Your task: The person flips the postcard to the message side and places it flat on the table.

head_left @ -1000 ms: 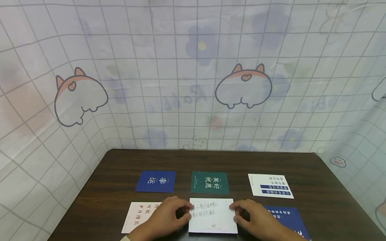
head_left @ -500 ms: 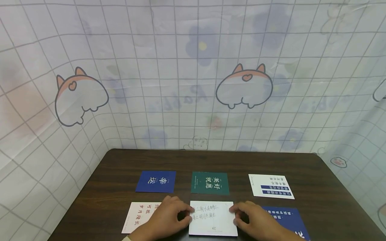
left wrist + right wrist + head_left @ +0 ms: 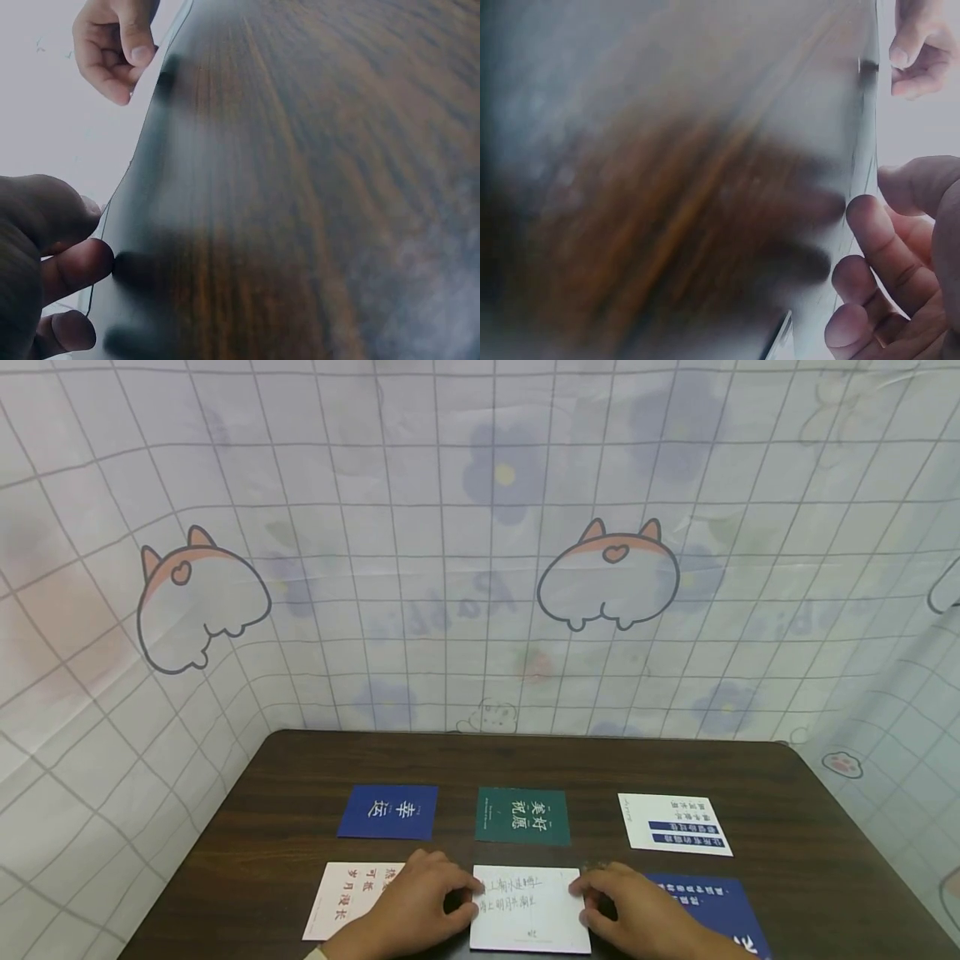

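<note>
A white postcard (image 3: 529, 923) with handwritten lines lies at the near middle of the table. My left hand (image 3: 423, 897) pinches its left edge between thumb and fingers, and my right hand (image 3: 633, 906) does the same on the right edge. In the left wrist view, the left thumb (image 3: 64, 214) is on the card's face, with fingertips (image 3: 86, 262) at the edge close to the tabletop. The right wrist view has the right thumb (image 3: 915, 184) and index finger (image 3: 874, 221) at the opposite edge. Part of the card's underside is hidden.
On the dark wooden table (image 3: 570, 768), a blue card (image 3: 360, 814), a green card (image 3: 495, 817) and a white printed card (image 3: 637, 827) form a back row. A white card with red characters (image 3: 330, 902) and another blue card (image 3: 720, 906) are partly covered by my hands.
The white postcard has slid slightly toward me, its far edge drawing away from the green card. Both hands keep their pinch on its sides. The other cards stay put.
</note>
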The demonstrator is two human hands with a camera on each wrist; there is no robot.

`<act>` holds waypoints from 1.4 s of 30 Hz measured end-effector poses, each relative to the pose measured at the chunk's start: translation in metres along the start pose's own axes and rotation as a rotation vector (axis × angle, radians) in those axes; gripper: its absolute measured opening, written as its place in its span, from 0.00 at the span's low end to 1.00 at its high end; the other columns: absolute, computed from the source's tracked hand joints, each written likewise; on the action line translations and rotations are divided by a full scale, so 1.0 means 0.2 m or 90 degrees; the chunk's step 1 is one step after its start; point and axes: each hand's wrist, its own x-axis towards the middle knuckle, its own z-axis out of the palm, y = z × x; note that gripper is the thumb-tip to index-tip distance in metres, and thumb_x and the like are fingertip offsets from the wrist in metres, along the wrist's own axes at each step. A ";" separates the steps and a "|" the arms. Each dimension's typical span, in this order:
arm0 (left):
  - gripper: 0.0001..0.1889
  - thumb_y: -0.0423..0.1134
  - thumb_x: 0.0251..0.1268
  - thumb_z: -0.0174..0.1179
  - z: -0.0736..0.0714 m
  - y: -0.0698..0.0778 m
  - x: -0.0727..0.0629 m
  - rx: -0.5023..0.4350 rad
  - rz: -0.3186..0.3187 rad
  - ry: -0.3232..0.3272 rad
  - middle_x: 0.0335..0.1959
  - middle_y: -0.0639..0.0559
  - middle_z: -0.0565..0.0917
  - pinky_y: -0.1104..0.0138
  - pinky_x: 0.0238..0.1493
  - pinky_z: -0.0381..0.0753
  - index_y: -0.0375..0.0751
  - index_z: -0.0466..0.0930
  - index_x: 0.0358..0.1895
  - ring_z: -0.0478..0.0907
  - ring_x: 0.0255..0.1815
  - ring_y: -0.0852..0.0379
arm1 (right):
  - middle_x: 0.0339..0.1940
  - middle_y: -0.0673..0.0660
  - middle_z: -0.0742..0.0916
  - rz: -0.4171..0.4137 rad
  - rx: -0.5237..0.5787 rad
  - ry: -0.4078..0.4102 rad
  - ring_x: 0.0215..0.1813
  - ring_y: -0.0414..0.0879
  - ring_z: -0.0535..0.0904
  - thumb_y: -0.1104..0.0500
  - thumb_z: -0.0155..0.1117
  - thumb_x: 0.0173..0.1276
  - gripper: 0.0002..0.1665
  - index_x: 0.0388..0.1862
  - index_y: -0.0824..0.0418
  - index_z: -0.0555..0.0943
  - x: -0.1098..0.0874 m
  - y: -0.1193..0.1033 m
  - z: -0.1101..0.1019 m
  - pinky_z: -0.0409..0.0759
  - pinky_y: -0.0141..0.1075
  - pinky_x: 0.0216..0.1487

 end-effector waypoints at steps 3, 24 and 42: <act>0.09 0.45 0.64 0.69 0.01 -0.01 0.01 0.007 0.000 -0.005 0.33 0.75 0.80 0.66 0.41 0.67 0.56 0.91 0.46 0.68 0.33 0.70 | 0.35 0.33 0.76 0.003 -0.005 -0.001 0.38 0.32 0.71 0.51 0.71 0.70 0.12 0.51 0.48 0.85 0.00 0.00 0.00 0.76 0.34 0.38; 0.07 0.43 0.60 0.69 0.01 0.00 0.03 0.062 0.004 0.005 0.31 0.74 0.79 0.65 0.42 0.65 0.55 0.90 0.42 0.69 0.33 0.69 | 0.32 0.32 0.76 0.024 -0.057 0.000 0.38 0.32 0.70 0.53 0.70 0.69 0.10 0.49 0.47 0.85 0.03 -0.03 -0.01 0.74 0.34 0.38; 0.06 0.42 0.61 0.68 0.01 0.01 0.04 0.067 0.009 -0.013 0.30 0.73 0.79 0.64 0.42 0.64 0.55 0.90 0.40 0.69 0.33 0.69 | 0.31 0.32 0.76 0.015 -0.076 -0.012 0.38 0.33 0.70 0.52 0.72 0.68 0.12 0.49 0.50 0.88 0.04 -0.03 -0.01 0.75 0.35 0.38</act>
